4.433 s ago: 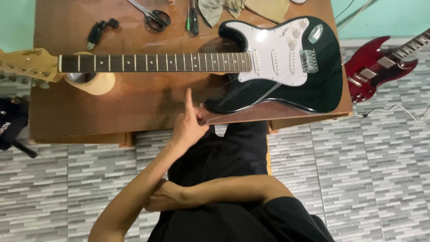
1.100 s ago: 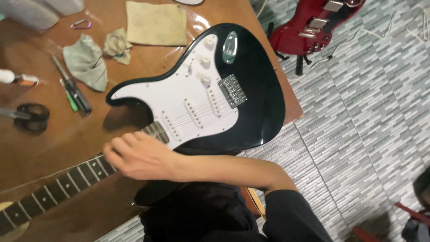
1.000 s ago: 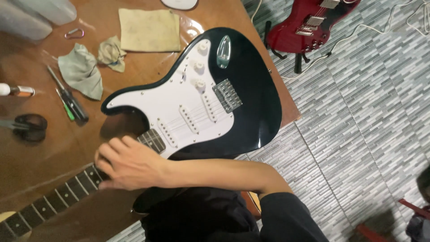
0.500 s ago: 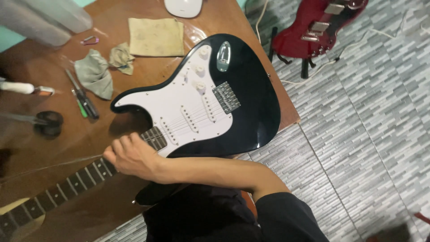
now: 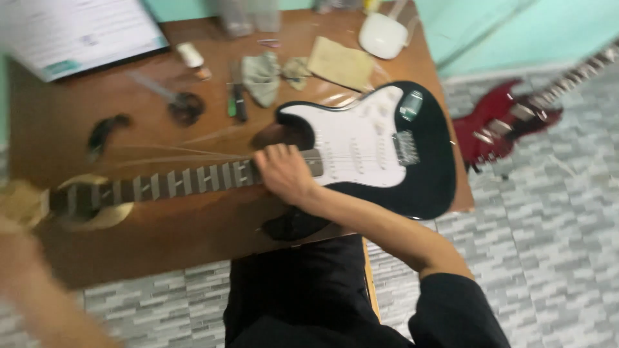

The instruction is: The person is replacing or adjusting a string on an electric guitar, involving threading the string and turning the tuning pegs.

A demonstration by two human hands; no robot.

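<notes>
While blurred, two guitars: right hand [image 5: 284, 173] curled on black guitar [image 5: 425, 174] neck, red guitar [image 5: 509, 125] apart.

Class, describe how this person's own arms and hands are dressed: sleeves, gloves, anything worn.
The right hand is bare, with no glove; no ring or watch shows. Its forearm is uncovered up to a black sleeve pushed above the elbow. The left arm is a motion-blurred shape at the lower left edge; it looks bare.

Brown wooden table [image 5: 193, 232] stands against a pale green wall [image 5: 516, 32]. Floor [image 5: 548, 225] is grey brick-pattern tile. Red electric guitar [image 5: 509, 125] lies on the floor to the right, near the wall. Lighting even; frame motion-blurred.
</notes>
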